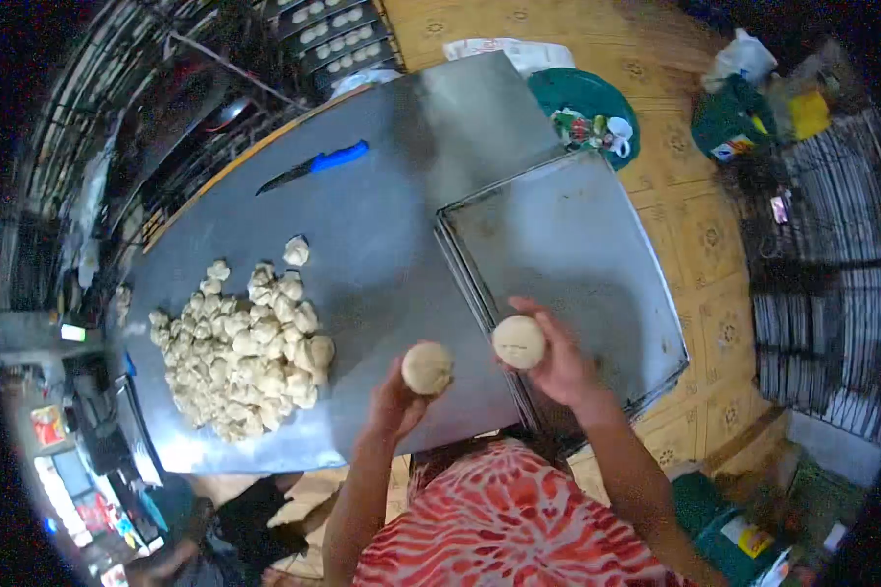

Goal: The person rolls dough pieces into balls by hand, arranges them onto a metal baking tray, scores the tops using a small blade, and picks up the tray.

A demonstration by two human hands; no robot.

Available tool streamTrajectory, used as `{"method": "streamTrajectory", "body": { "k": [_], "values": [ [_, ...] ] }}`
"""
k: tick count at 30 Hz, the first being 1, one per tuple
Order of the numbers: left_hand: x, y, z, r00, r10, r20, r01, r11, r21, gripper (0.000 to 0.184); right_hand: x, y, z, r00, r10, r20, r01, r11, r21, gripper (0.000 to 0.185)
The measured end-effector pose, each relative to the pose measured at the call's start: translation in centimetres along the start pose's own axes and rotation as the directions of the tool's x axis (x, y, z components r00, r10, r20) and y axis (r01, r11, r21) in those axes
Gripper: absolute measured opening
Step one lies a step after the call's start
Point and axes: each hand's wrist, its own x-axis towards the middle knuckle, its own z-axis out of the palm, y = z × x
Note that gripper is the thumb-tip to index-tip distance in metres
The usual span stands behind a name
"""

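Observation:
My left hand [393,405] is closed around a round cream-coloured disc [428,368], held over the metal table [372,264]. Its lower edge has a brownish patch. In my right hand [564,370] is a similar disc [519,341] with faint dark marks across its top, near the left edge of a baking tray [578,245]. Whether these discs are dough or something harder I cannot tell. A heap of pale dough pieces [245,352] covers the table's left part, with one dough piece [297,250] lying apart.
A knife [341,158] with a blue handle rests towards the table's far side. Beyond the far right corner, a green basin [548,93] holds small items. Trays with dough rounds [338,44] stand at the back. Racks of stacked trays [822,254] line the right side.

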Motion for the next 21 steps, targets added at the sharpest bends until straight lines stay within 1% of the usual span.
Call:
{"method": "streamTrajectory", "body": {
  "k": [1,2,3,4,5,6,7,8,9,10,11,12,13,14,15,16,17,18,19,20,21],
  "values": [
    [0.8,-0.6,1.4,0.997,-0.018,0.077,0.019,1.000,-0.009,0.067,-0.6,-1.1,-0.8,1.000,-0.018,0.011,0.019,1.000,-0.023,0.048],
    [2.0,-1.0,2.9,0.985,-0.036,0.166,0.039,0.999,-0.014,0.069,-1.2,-2.4,-1.8,0.996,-0.059,-0.072,0.033,0.949,-0.312,0.047],
    [2.4,-1.0,4.6,0.976,-0.062,0.210,0.075,0.995,-0.058,0.070,-1.6,-3.4,-2.5,0.981,-0.131,-0.143,0.026,0.818,-0.575,0.045],
    [2.8,-1.4,5.1,0.975,-0.060,0.215,0.074,0.996,-0.054,0.070,-1.7,-4.0,-2.9,0.981,-0.137,-0.141,0.032,0.817,-0.576,0.045],
    [3.2,-1.6,6.2,0.978,-0.011,0.207,-0.008,0.995,0.094,0.069,-2.2,-4.8,-3.5,0.976,-0.161,-0.148,0.037,0.791,-0.611,0.042],
    [4.0,-1.8,7.5,0.975,0.032,0.221,-0.086,0.967,0.241,0.068,-2.4,-5.7,-4.4,0.968,-0.192,-0.163,0.046,0.772,-0.634,0.041],
    [5.0,-1.6,8.9,0.970,0.003,0.243,-0.078,0.951,0.300,0.067,-2.6,-6.7,-5.4,0.958,-0.223,-0.178,0.053,0.752,-0.657,0.040],
    [5.7,-1.1,11.8,0.965,-0.015,0.263,-0.067,0.952,0.300,0.067,-2.1,-7.2,-6.5,0.948,-0.305,-0.092,0.128,0.630,-0.766,0.041],
    [6.4,-0.3,14.6,0.985,0.006,0.171,-0.115,0.765,0.634,0.066,-1.4,-8.0,-7.1,0.932,-0.363,0.009,0.198,0.486,-0.851,0.043],
    [7.5,0.4,16.4,0.993,0.073,0.096,-0.119,0.465,0.877,0.065,-0.6,-9.3,-6.7,0.927,-0.375,0.007,0.199,0.477,-0.856,0.043],
    [9.0,0.4,17.6,0.992,0.068,0.108,-0.127,0.465,0.876,0.065,0.4,-11.0,-6.0,0.872,-0.490,0.011,0.212,0.358,-0.909,0.045],
    [10.4,0.1,18.7,0.949,0.238,0.207,-0.278,0.322,0.905,0.061,1.4,-12.8,-5.4,0.806,-0.591,0.026,0.205,0.237,-0.950,0.047],
    [11.8,0.0,19.8,0.866,0.386,0.319,-0.401,0.152,0.903,0.056,2.6,-14.9,-5.0,0.751,-0.649,0.119,0.175,0.021,-0.984,0.047],
    [12.6,0.5,21.0,0.867,0.381,0.320,-0.403,0.158,0.902,0.056,3.7,-16.8,-4.7,0.700,-0.679,0.221,0.123,-0.191,-0.974,0.047],
    [13.1,1.1,22.3,0.753,0.435,0.494,-0.501,-0.107,0.859,0.056,4.7,-17.9,-4.0,0.652,-0.727,0.213,0.125,-0.174,-0.977,0.046],
    [13.8,1.5,23.1,0.616,0.432,0.658,-0.545,-0.369,0.753,0.055,5.9,-18.7,-4.6,0.656,-0.725,0.208,0.118,-0.174,-0.978,0.046],
    [15.9,1.3,23.0,0.621,0.433,0.653,-0.544,-0.363,0.757,0.055,7.4,-19.0,-5.8,0.675,-0.703,0.224,0.048,-0.261,-0.964,0.046],
    [18.6,0.6,21.7,0.646,0.389,0.656,-0.521,-0.403,0.752,0.056,8.6,-18.4,-6.9,0.700,-0.672,0.242,-0.008,-0.346,-0.938,0.046],
    [20.0,0.1,19.8,0.672,0.363,0.646,-0.480,-0.451,0.753,0.057,9.6,-17.6,-9.1,0.722,-0.646,0.246,0.002,-0.354,-0.935,0.048],
    [20.3,-0.6,18.9,0.713,0.355,0.605,-0.465,-0.407,0.787,0.061,10.5,-17.7,-9.4,0.707,-0.652,0.275,0.017,-0.373,-0.928,0.051],
    [18.8,0.0,19.2,0.686,0.392,0.613,-0.466,-0.411,0.784,0.064,11.3,-17.7,-9.5,0.690,-0.656,0.305,0.031,-0.393,-0.919,0.053]
  ]
}}
